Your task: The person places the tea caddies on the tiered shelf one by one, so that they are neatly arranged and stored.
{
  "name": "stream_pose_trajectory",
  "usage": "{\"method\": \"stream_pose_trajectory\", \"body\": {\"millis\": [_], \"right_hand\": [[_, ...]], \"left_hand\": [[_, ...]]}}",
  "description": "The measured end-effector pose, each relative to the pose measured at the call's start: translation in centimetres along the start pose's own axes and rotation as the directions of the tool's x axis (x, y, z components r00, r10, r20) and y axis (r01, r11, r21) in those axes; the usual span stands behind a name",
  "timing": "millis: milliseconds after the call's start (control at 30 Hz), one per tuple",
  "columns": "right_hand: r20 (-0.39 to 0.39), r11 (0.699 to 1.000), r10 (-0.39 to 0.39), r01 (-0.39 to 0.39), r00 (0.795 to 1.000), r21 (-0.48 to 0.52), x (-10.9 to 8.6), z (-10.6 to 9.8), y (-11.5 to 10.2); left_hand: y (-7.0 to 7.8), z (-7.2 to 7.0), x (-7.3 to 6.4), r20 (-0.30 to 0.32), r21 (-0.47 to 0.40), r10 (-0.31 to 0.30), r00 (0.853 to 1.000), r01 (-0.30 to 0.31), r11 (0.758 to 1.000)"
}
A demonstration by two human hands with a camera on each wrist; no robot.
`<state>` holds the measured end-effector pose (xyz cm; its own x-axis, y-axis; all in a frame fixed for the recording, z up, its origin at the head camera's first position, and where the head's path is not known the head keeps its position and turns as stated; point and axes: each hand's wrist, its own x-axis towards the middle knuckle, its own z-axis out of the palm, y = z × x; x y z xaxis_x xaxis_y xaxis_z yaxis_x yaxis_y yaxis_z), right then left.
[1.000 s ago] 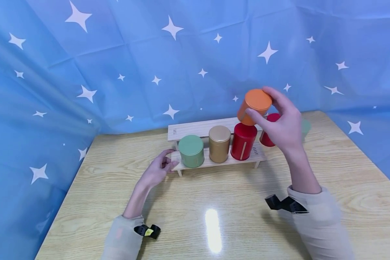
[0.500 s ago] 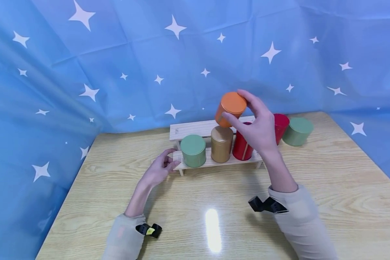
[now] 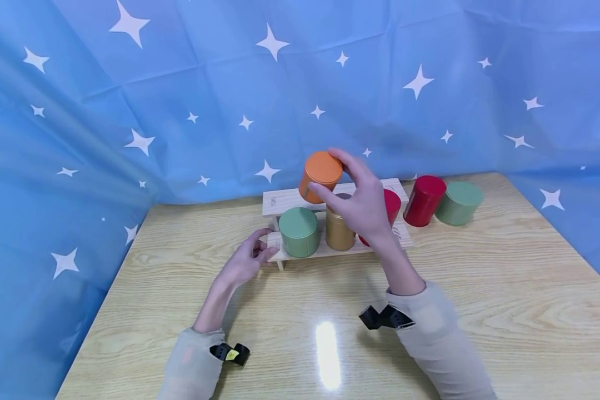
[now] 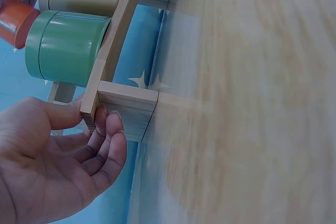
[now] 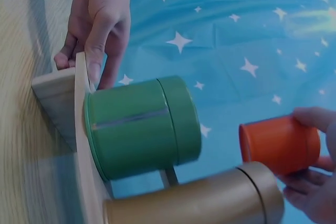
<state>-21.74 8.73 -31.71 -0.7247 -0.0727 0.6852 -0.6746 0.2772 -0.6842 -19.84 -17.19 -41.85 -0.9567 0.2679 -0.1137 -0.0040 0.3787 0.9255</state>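
My right hand [image 3: 362, 208] holds an orange lidded canister [image 3: 321, 175] between thumb and fingers, raised over the upper tier of a two-tier wooden rack [image 3: 285, 201]. In the right wrist view the orange canister [image 5: 281, 144] hangs apart from the others. My left hand [image 3: 242, 258] pinches the left end of the lower tier; the left wrist view shows the thumb on top and the fingers curled beneath the board [image 4: 113, 45]. A green canister [image 3: 299, 233], a gold canister [image 3: 340, 230] and a red canister [image 3: 392, 205] stand on the lower tier. My right hand partly hides the gold and red ones.
To the right of the rack, a second red canister [image 3: 425, 201] and another green canister [image 3: 459, 203] stand on the wooden table [image 3: 480, 289]. A blue star-patterned cloth [image 3: 205, 83] hangs behind and along the sides of the table.
My right hand has carried the orange canister leftward, from above the red canister to above the rack's left half, and slightly lower. The left hand keeps its grip on the rack.
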Motion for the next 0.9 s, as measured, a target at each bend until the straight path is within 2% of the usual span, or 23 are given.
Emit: {"method": "stream_pose_trajectory", "body": {"millis": [167,500,733,900], "right_hand": [[0.023,1.000,0.013,-0.013,1.000,0.029,0.3,1.3,0.2],[0.087,0.996,0.077,-0.072,0.993,-0.056,1.4,2.7,0.1],[0.139,0.983,0.175,-0.164,0.975,-0.085,3.2,3.5,0.1],[0.191,0.971,0.229,-0.211,0.954,-0.114,3.5,4.0,0.9]], "left_hand": [[-0.2,-0.1,0.1,0.005,-0.004,0.011,1.000,-0.011,1.000],[-0.2,-0.2,0.2,0.008,0.000,0.028,1.000,-0.028,1.000],[-0.2,-0.2,0.2,0.004,0.001,0.015,1.000,-0.015,1.000],[-0.1,-0.2,0.2,0.012,-0.005,0.009,1.000,-0.009,1.000]]}}
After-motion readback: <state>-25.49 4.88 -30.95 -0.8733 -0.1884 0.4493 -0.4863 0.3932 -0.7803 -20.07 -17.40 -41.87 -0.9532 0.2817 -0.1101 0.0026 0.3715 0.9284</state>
